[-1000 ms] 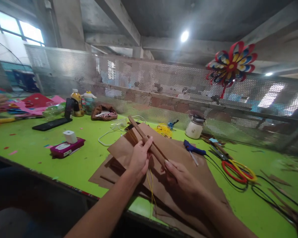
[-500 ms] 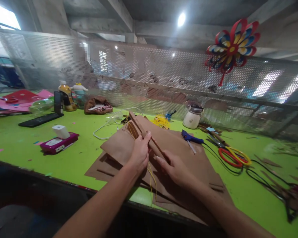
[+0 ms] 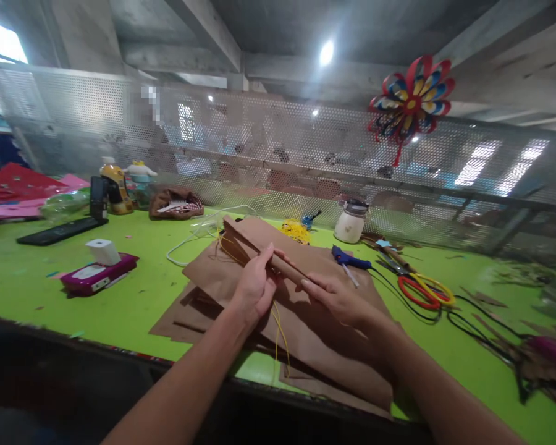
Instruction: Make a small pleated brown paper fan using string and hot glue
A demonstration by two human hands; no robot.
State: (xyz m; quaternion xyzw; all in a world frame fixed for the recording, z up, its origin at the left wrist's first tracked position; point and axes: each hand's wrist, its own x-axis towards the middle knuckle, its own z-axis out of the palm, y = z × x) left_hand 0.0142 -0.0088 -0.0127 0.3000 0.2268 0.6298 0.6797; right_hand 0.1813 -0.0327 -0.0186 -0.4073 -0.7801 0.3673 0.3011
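Observation:
My left hand [image 3: 254, 285] is closed around the folded edge of a piece of brown kraft paper [image 3: 241, 232], thumb on top and fingers beneath. Farther right along the same edge, my right hand [image 3: 337, 299] pinches the fold between thumb and fingers. The fold is raised and slants from far left to near right. A thin yellow string [image 3: 282, 337] loops out by the paper's left end and hangs down below my left hand. Underneath lie more flat brown kraft paper pieces [image 3: 201, 262], stacked unevenly.
Right of the stack are a blue glue gun [image 3: 349, 258] with its cord and large scissors [image 3: 424, 289] with red and yellow handles. Behind stand a white jar [image 3: 351, 224] and a yellow string bundle [image 3: 296, 232]. At left lie a purple device [image 3: 97, 277] and a black phone [image 3: 62, 231].
The folded edge has tilted flatter and opened wider at its far left end. My right hand has moved slightly up and right along it. The whole view has shifted a little.

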